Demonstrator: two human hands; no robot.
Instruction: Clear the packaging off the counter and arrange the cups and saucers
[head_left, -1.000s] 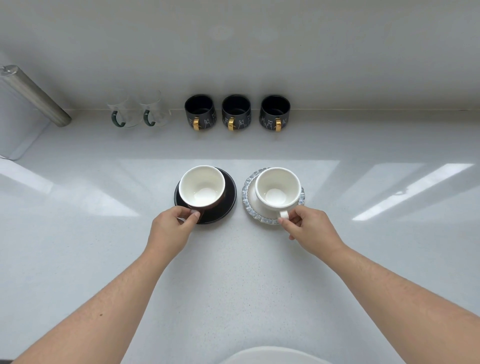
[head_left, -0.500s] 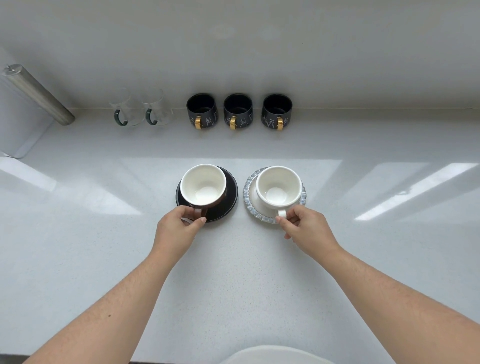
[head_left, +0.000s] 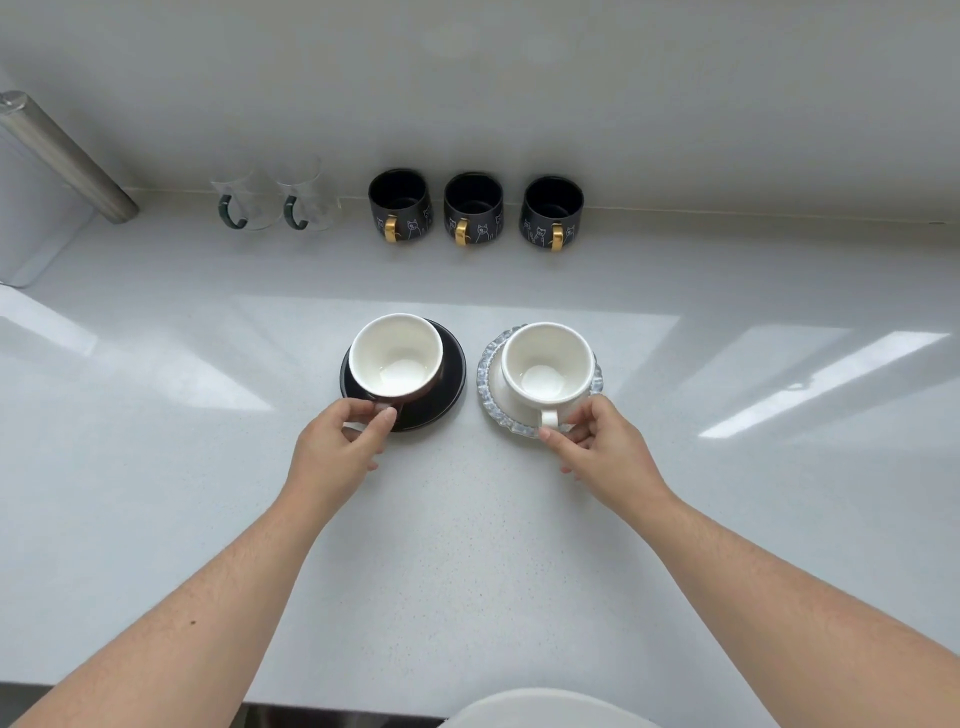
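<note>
A brown cup with a white inside sits on a black saucer at the middle of the white counter. My left hand pinches its handle at the near side. To its right a white cup rests on a blue-rimmed white saucer. My right hand holds that saucer's near rim beside the cup's handle. Both cups stand upright and empty. No packaging is in view.
Three black mugs with gold handles line the back wall, with two clear glass mugs with green handles to their left. A steel cylinder leans at the far left. A white rounded object pokes in at the counter's near edge.
Both hands stay at the cups and saucers; the two sets have barely shifted. The view has tilted slightly.
</note>
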